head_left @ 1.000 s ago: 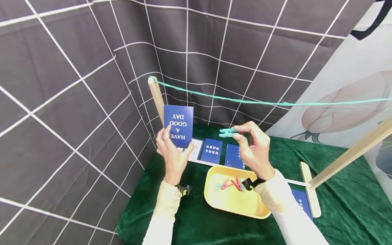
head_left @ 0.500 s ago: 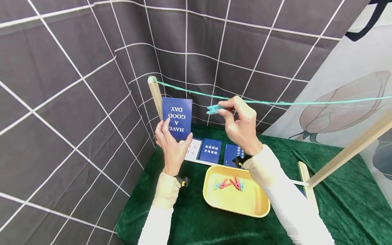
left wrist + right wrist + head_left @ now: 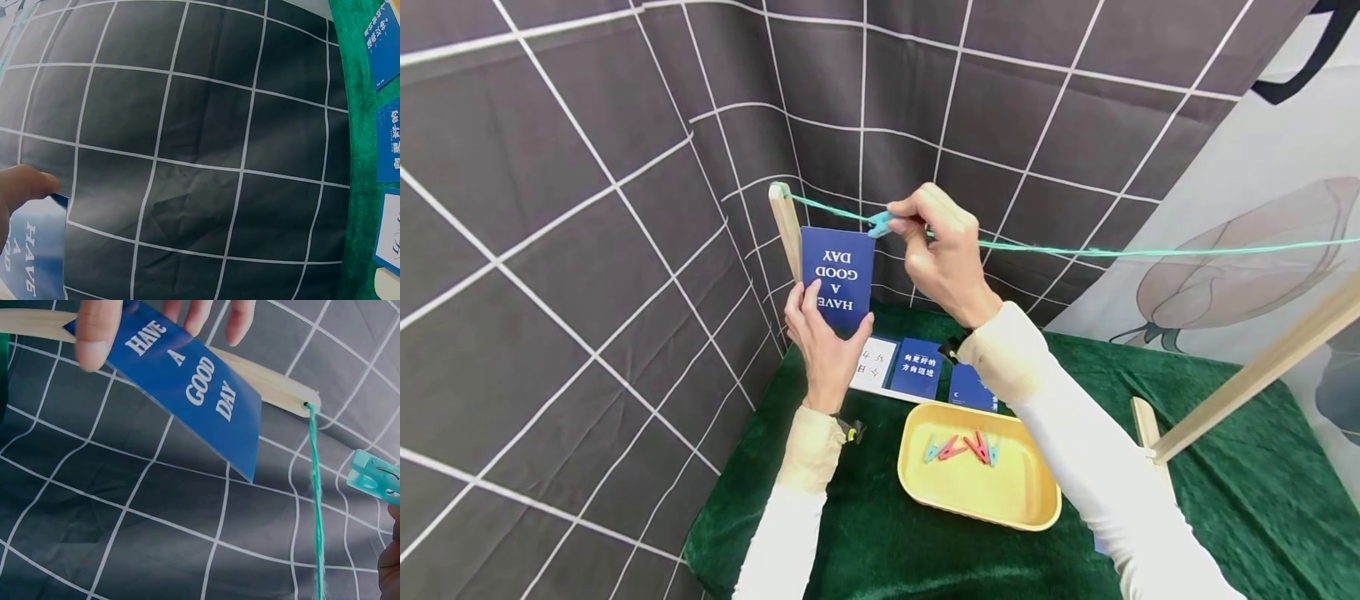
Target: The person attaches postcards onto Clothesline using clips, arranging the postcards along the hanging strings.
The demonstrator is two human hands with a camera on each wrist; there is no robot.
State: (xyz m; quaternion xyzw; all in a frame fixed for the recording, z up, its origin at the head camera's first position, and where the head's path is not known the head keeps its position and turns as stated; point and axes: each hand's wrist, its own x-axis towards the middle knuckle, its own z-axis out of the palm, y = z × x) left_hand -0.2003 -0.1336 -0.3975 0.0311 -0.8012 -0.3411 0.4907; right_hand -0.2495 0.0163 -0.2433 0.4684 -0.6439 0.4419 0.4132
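"Blue card (image 3: 838, 275), where is it?"

"Near the wooden post (image 3: 786, 233) and the green string (image 3: 1075, 250). The left hand (image 3: 823, 352) grips it with its fingers."

"And the right hand (image 3: 943, 250)?"

"Its fingers pinch a light blue clothespin (image 3: 879, 223). From here, I can't quite tell if that touches the string."

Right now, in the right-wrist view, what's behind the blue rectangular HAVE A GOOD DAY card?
A pale wooden post and dark grey, white-gridded cloth show around the card. The post's covered stretch and the card's back cannot be seen.
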